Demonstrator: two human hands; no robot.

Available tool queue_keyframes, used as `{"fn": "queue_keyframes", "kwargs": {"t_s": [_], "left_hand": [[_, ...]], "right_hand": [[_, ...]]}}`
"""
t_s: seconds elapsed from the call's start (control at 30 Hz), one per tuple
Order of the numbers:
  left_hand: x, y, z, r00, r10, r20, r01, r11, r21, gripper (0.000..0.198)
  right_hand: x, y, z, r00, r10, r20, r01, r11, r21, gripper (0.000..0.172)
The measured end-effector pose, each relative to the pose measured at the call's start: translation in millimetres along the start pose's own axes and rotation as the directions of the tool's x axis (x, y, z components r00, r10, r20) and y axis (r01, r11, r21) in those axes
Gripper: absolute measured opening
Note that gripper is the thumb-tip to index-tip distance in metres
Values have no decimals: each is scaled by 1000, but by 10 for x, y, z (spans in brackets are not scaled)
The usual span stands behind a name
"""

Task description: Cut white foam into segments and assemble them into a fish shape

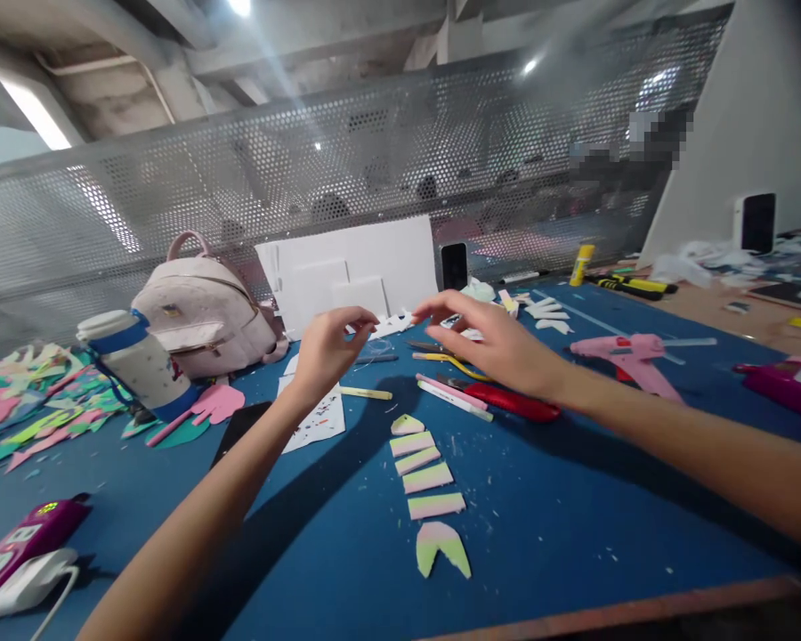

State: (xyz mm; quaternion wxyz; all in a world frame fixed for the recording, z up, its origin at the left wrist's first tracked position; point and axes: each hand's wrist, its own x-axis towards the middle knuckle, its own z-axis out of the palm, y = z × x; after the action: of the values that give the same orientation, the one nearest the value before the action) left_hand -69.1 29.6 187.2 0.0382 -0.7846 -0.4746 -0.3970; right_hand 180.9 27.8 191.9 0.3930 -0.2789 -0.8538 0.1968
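My left hand is raised over the middle of the table, thumb and forefinger brought together in a pinch. Facing it, my right hand has its fingertips drawn in towards the thumb. A faint clear thread loops beneath the left fingertips; whether either hand grips it is too fine to make out. Below the hands, several pale green-and-pink foam pieces lie in a column, ending in a forked tail-shaped piece. Red-handled pliers and two markers lie under my right hand.
A pink glue gun lies at right. At left stand a tumbler and a backpack, beside foam scraps. A purple power strip sits front left. White boards and a phone stand at the back.
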Motion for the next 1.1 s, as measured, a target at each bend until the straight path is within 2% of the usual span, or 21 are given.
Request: {"fn": "queue_keyframes", "kwargs": {"t_s": [0.13, 0.27, 0.47, 0.6, 0.73, 0.87, 0.93, 1.1], "left_hand": [[6, -41, 21, 998, -53, 25, 52, 998, 18, 21], [21, -108, -4, 994, -109, 25, 109, 994, -15, 22], [40, -236, 7, 977, -201, 65, 211, 954, -213, 21], [30, -334, 155, 953, -242, 181, 299, 845, -444, 24], [-24, -351, 284, 895, -178, 409, 423, 631, -651, 35], [-109, -295, 331, 766, -10, 642, 572, 466, -675, 38], [-149, -282, 373, 733, 18, 680, 608, 431, -667, 36], [-230, -340, 566, 724, -77, 686, 650, 409, -641, 27]], "right_hand": [[442, 223, 256, 987, 111, 120, -127, 983, 133, 20], [785, 348, 463, 971, 146, 190, -192, 948, 253, 17], [894, 344, 565, 964, 143, 226, -218, 910, 353, 12], [882, 325, 551, 959, 130, 251, -221, 897, 382, 10], [895, 311, 492, 961, 153, 231, -237, 887, 396, 7], [908, 354, 399, 960, 194, 200, -257, 892, 372, 11], [910, 405, 352, 958, 213, 192, -271, 895, 355, 9], [923, 581, 292, 942, 269, 199, -322, 887, 330, 17]]}}
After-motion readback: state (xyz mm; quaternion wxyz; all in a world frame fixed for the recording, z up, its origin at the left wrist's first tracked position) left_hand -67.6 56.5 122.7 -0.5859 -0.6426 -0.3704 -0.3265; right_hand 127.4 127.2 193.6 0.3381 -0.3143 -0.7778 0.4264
